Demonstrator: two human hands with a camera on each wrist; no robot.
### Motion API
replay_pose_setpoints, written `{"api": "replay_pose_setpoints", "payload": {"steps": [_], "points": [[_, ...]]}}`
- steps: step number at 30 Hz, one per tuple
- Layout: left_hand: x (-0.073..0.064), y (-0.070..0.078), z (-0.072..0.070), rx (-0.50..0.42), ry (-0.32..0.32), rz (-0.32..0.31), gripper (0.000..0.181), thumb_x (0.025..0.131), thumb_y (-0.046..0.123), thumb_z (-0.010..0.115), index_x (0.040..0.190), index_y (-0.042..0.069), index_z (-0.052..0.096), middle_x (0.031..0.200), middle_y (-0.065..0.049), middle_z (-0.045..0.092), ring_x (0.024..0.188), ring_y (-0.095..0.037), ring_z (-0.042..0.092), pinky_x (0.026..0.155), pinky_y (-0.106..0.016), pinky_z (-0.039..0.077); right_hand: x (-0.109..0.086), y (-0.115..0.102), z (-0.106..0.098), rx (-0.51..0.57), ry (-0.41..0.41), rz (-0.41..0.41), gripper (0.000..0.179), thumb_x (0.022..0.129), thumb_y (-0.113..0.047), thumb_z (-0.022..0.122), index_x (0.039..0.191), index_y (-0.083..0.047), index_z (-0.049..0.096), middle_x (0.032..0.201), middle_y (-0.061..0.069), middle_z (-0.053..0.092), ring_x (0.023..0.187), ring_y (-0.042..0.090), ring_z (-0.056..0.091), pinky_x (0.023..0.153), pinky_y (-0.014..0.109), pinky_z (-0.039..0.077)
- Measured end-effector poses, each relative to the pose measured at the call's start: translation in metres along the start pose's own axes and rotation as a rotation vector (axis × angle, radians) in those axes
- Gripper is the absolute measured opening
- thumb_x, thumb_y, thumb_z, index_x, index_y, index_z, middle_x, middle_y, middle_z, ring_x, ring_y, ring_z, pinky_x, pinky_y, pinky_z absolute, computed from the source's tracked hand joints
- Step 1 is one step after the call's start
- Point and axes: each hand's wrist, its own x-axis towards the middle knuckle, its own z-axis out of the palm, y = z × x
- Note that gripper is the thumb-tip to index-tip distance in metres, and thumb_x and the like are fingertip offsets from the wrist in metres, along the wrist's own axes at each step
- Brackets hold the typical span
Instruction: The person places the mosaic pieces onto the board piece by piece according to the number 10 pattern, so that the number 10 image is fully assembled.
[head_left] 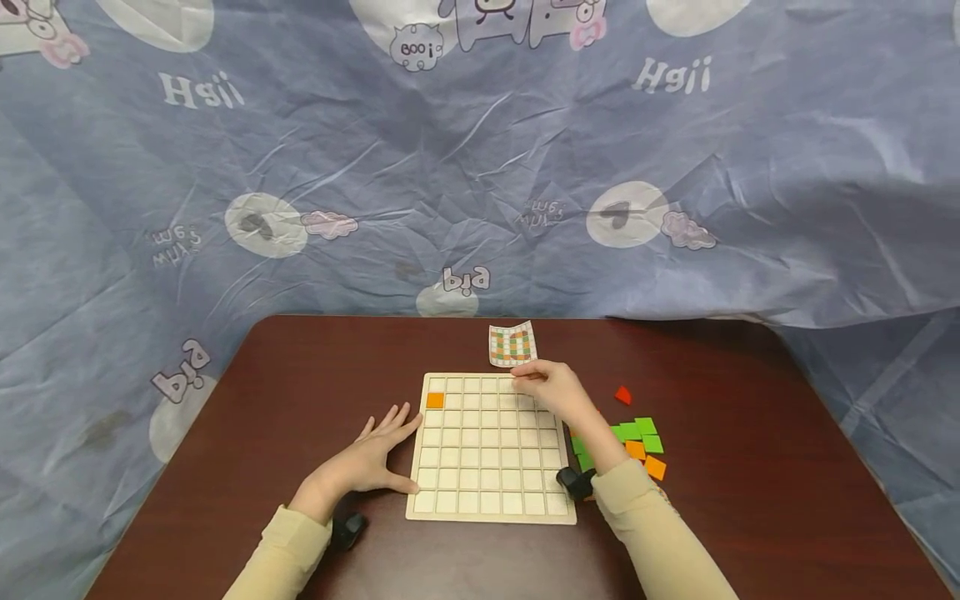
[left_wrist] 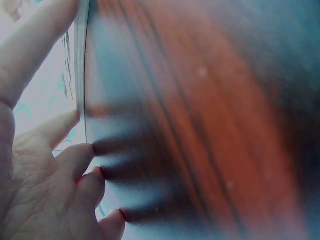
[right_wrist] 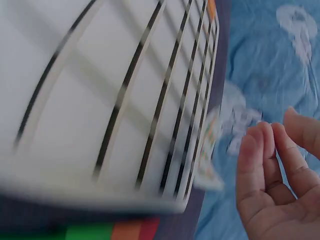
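A pale wooden grid board (head_left: 489, 458) lies on the table, with one orange square tile (head_left: 435, 401) in its left column, second row from the top. My left hand (head_left: 375, 458) is at the board's left edge, fingers spread, with thumb and fingertips at the rim. In the left wrist view, that hand's fingers (left_wrist: 70, 160) reach along the board's side. Over the board's top right part is my right hand (head_left: 553, 390), thumb and fingertips close together. In the right wrist view, those fingers (right_wrist: 250, 170) curve towards the thumb; I cannot tell whether they pinch a small tile.
A small card with a coloured grid pattern (head_left: 512, 345) lies just beyond the board's far edge. Right of the board, partly behind the right forearm, are several green tiles (head_left: 645, 426) and orange tiles (head_left: 655, 467). A red piece (head_left: 623, 395) lies farther back. Patterned cloth (head_left: 420, 167) hangs behind the table.
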Motion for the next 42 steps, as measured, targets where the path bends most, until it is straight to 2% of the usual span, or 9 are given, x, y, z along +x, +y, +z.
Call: {"api": "replay_pose_setpoints", "payload": {"steps": [6, 13, 19, 24, 27, 35, 42], "points": [[-0.002, -0.001, -0.003, -0.002, -0.007, -0.013, 0.109, 0.073, 0.042, 0.086, 0.157, 0.01, 0.025, 0.165, -0.02, 0.007, 0.152, -0.041, 0.002, 0.119, -0.065, -0.001, -0.008, 0.029, -0.037, -0.001, 0.015, 0.035, 0.037, 0.096, -0.024, 0.064, 0.128, -0.004, 0.064, 0.122, 0.016, 0.067, 0.108, 0.033, 0.063, 0.092, 0.047, 0.053], [-0.004, -0.002, -0.004, -0.007, -0.001, -0.001, 0.108, 0.073, 0.041, 0.086, 0.157, 0.009, 0.025, 0.164, -0.021, 0.008, 0.152, -0.041, 0.003, 0.119, -0.065, -0.001, -0.022, 0.057, -0.064, -0.105, 0.038, 0.075, 0.038, 0.096, -0.026, 0.064, 0.128, -0.005, 0.064, 0.126, 0.017, 0.066, 0.111, 0.032, 0.063, 0.095, 0.047, 0.052], [-0.005, -0.001, -0.002, -0.031, -0.007, 0.004, 0.108, 0.073, 0.041, 0.086, 0.157, 0.009, 0.025, 0.164, -0.021, 0.007, 0.152, -0.041, 0.001, 0.119, -0.065, -0.002, -0.03, 0.071, -0.069, -0.172, 0.022, 0.076, 0.034, 0.092, -0.019, 0.07, 0.12, 0.0, 0.067, 0.115, 0.019, 0.07, 0.098, 0.029, 0.067, 0.087, 0.042, 0.056], [-0.003, -0.002, 0.002, -0.009, -0.001, 0.005, 0.108, 0.073, 0.042, 0.086, 0.157, 0.009, 0.026, 0.164, -0.021, 0.009, 0.152, -0.041, 0.002, 0.119, -0.066, -0.001, -0.035, 0.076, -0.07, -0.289, -0.005, 0.055, 0.034, 0.086, -0.016, 0.076, 0.117, -0.003, 0.069, 0.118, 0.018, 0.066, 0.105, 0.031, 0.06, 0.091, 0.047, 0.052], [-0.002, -0.003, 0.004, -0.003, -0.004, 0.007, 0.109, 0.073, 0.043, 0.085, 0.157, 0.009, 0.025, 0.164, -0.021, 0.008, 0.152, -0.041, 0.002, 0.118, -0.066, -0.001, -0.036, 0.079, -0.07, -0.318, -0.022, 0.038, 0.033, 0.083, -0.011, 0.078, 0.114, -0.004, 0.07, 0.116, 0.016, 0.063, 0.104, 0.03, 0.057, 0.091, 0.046, 0.051], [-0.002, -0.004, 0.006, -0.018, -0.007, 0.008, 0.109, 0.073, 0.044, 0.085, 0.157, 0.009, 0.024, 0.165, -0.021, 0.007, 0.152, -0.041, 0.001, 0.118, -0.066, -0.003, -0.034, 0.081, -0.069, -0.331, -0.043, 0.032, 0.026, 0.081, -0.006, 0.078, 0.107, -0.005, 0.072, 0.104, 0.009, 0.059, 0.094, 0.023, 0.052, 0.08, 0.035, 0.047], [0.0, -0.002, 0.003, -0.001, -0.007, 0.002, 0.109, 0.073, 0.044, 0.084, 0.157, 0.011, 0.024, 0.165, -0.019, 0.007, 0.153, -0.039, 0.001, 0.119, -0.064, -0.002, -0.031, 0.079, -0.071, -0.335, -0.048, 0.041, 0.024, 0.082, -0.006, 0.078, 0.104, -0.005, 0.069, 0.1, 0.008, 0.059, 0.091, 0.022, 0.051, 0.079, 0.034, 0.047]]}}
